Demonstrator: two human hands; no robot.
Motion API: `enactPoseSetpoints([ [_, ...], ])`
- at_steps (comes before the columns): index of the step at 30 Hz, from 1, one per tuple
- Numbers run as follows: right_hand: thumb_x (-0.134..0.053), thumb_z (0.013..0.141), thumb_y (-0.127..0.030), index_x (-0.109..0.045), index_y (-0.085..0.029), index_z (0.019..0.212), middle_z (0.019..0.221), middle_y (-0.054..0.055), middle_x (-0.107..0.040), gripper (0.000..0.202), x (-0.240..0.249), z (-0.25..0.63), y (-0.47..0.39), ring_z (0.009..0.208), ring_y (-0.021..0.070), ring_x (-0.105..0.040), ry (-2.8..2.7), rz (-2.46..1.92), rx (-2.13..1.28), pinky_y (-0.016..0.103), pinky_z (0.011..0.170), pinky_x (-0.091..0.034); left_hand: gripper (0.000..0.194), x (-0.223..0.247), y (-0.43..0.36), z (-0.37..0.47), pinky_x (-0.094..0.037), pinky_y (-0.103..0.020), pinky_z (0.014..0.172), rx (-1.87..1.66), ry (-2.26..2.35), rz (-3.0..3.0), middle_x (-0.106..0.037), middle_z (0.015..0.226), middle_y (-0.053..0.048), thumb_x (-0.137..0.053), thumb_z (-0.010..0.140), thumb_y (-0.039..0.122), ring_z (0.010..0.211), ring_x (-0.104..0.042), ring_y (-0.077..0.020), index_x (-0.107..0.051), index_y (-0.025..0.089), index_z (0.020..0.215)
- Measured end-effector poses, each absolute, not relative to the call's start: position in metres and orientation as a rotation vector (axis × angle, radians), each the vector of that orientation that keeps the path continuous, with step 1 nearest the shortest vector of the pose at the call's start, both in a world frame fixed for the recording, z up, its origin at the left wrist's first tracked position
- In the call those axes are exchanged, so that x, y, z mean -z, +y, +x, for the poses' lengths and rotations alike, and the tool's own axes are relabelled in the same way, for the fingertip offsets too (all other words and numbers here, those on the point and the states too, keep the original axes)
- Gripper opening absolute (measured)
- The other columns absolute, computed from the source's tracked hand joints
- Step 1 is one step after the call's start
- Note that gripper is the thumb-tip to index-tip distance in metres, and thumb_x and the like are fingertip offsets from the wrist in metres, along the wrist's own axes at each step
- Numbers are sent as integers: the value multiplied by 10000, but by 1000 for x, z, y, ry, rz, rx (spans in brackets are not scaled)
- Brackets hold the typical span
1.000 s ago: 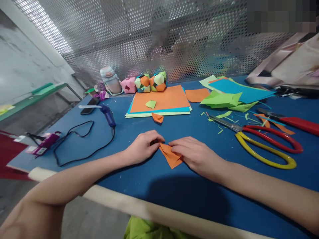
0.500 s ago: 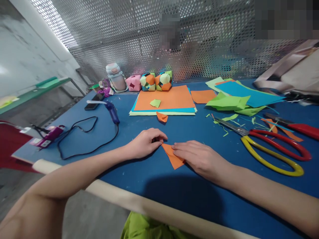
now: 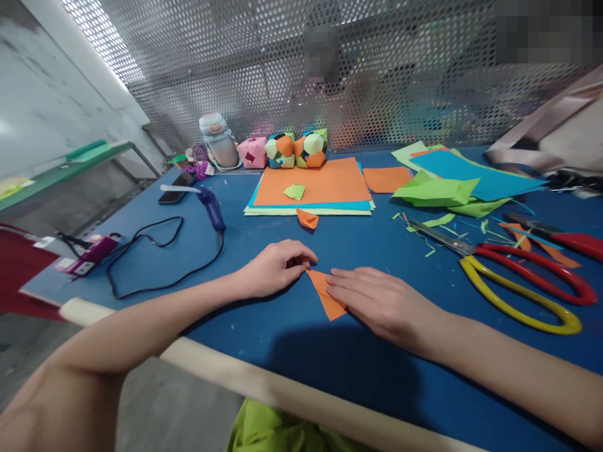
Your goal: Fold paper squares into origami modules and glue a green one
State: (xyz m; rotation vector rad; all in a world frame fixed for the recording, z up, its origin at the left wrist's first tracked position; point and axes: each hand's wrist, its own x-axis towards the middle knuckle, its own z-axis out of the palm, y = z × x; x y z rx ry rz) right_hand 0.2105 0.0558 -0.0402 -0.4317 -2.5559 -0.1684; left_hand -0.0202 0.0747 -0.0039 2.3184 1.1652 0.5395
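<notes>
A small folded piece of orange paper [image 3: 330, 304], roughly triangular, lies on the blue table in front of me. My left hand [image 3: 277, 267] rests on its side with curled fingers, thumb and fingertips at the paper's upper left corner. Flat across the paper's right part lies my right hand [image 3: 377, 298], its fingers stretched out and covering that side; its thumb is hidden. Just beyond my hands is a small folded orange piece [image 3: 307, 219]. A folded light green piece [image 3: 294, 191] sits on the stack of coloured sheets [image 3: 325, 179].
Large scissors [image 3: 475, 254] with red and yellow handles lie right, among paper scraps and red-handled pliers [image 3: 575, 242]. Green paper [image 3: 436, 190] is behind them. Left are a purple glue gun [image 3: 211, 210] with its cord and a phone [image 3: 176, 189]. Paper balls [image 3: 311, 150] and a bottle [image 3: 219, 144] stand behind.
The view has shifted very slightly. Both hands stay in almost the same place on the orange paper, and nothing else has visibly moved.
</notes>
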Motion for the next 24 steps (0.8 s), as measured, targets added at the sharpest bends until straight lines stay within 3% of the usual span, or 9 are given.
enactPoseSetpoints([
  [9,-418,873,-75,-660,-89,992,1093,138,-680,271,38,208,52,1027,249,-632,-2572,-448,182,364,775,-536,194,3,75,-20,-450,-227,682,-552,1151,2338,-622,805,-18,-524,784,72,759,-559,-117,-631,149,926],
  [18,-454,860,-99,-625,-69,1092,1192,158,-623,290,36,208,45,1091,288,-587,-2682,-543,143,424,846,-513,175,3,75,-19,-455,-240,715,-537,1138,2385,-622,810,-27,-518,795,87,778,-562,-123,-635,144,912],
  [24,-441,864,-79,-625,-129,1074,1206,114,-620,284,31,208,42,1136,265,-542,-2703,-577,62,398,862,-478,167,3,75,-20,-461,-239,719,-541,1129,2388,-621,813,-19,-522,797,92,781,-564,-120,-631,159,906],
])
